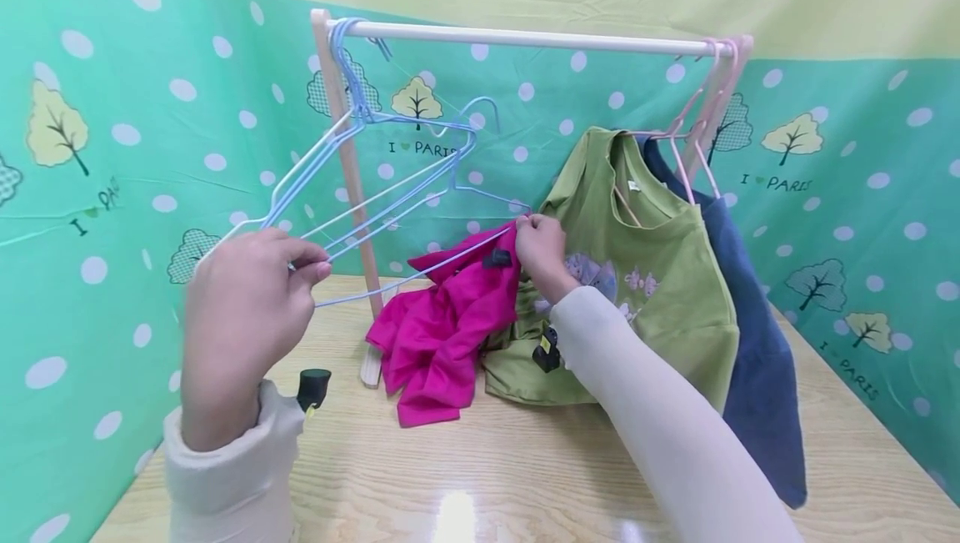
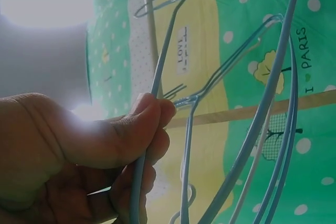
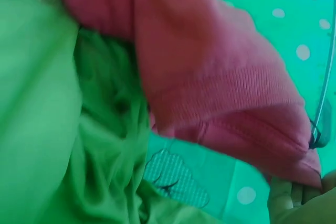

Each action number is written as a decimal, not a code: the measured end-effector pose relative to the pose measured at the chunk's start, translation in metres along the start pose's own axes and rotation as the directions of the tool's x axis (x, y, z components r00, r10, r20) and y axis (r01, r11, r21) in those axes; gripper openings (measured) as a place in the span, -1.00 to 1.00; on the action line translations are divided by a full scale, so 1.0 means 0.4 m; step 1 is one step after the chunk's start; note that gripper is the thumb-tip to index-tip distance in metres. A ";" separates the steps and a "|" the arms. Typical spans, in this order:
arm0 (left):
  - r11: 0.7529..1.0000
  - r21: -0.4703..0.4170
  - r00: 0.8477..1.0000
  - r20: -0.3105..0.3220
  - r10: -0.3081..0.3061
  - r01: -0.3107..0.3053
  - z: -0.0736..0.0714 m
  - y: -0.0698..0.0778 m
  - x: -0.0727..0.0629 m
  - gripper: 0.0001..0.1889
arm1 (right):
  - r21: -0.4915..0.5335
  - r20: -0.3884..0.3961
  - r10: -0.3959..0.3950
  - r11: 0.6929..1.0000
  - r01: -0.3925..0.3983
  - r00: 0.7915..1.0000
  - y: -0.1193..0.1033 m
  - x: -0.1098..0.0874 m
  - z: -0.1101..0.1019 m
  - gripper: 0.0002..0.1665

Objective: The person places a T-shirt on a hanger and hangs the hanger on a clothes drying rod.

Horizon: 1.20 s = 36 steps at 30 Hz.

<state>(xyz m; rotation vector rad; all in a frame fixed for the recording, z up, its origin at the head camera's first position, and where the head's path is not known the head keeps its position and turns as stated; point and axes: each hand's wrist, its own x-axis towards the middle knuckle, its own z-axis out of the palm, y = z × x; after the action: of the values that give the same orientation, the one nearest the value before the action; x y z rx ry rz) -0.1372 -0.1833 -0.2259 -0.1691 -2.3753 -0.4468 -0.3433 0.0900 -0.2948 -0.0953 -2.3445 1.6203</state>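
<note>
My left hand (image 1: 251, 301) pinches a light blue wire hanger (image 1: 420, 274) near one end, thumb against fingertips; the left wrist view shows the wire (image 2: 167, 40) running through that pinch. The hanger's hook points up, off the rail. At its other end, my right hand (image 1: 543, 251) grips the top edge of a magenta garment (image 1: 442, 334), which hangs crumpled with its lower part near the table. In the right wrist view the garment's ribbed band (image 3: 226, 95) shows, with the fingers at its corner. The hanger's right tip meets the cloth beside those fingers.
A clothes rack (image 1: 525, 36) stands on the wooden table (image 1: 405, 476). Several blue and white hangers (image 1: 352, 93) hang at its left end. On pink hangers (image 1: 678, 143) at the right hang a green shirt (image 1: 660, 276) and a dark blue garment (image 1: 765, 376). A patterned cloth (image 1: 150, 218) forms the backdrop.
</note>
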 end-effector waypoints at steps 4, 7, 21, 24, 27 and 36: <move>1.000 -0.011 1.000 -0.007 0.021 -0.021 0.005 -0.005 0.002 -0.92 | 0.044 -0.017 -0.028 0.999 0.029 0.999 -0.011 -0.009 0.004 -0.61; 0.999 -0.029 1.000 -0.005 0.031 -0.031 0.003 -0.013 0.002 -0.91 | 0.087 -0.032 -0.026 0.996 0.029 0.999 -0.019 -0.012 0.003 -0.61; 0.999 -0.039 1.000 -0.020 0.009 -0.010 -0.035 -0.030 -0.011 -0.91 | 0.068 -0.100 0.040 0.997 -0.034 0.994 -0.014 0.008 -0.023 -0.56; 0.999 -0.039 1.000 0.003 0.012 -0.012 -0.033 -0.028 -0.011 -0.91 | 0.066 -0.094 0.038 0.997 -0.032 0.995 -0.013 0.009 -0.025 -0.58; 0.999 -0.036 0.999 0.028 0.021 -0.020 -0.023 -0.021 -0.008 -0.92 | 0.053 -0.091 0.021 0.998 -0.016 0.996 -0.016 0.005 -0.025 -0.58; 1.000 0.001 0.999 0.042 0.014 -0.014 0.006 0.006 -0.002 -0.93 | 0.080 -0.090 -0.012 0.997 0.020 0.996 -0.035 -0.024 -0.011 -0.61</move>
<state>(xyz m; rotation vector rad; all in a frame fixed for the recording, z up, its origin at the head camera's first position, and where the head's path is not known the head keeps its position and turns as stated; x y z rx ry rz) -0.1378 -0.1803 -0.2275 -0.1962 -2.4137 -0.4392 -0.3313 0.0868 -0.2824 -0.1285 -2.2051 1.6660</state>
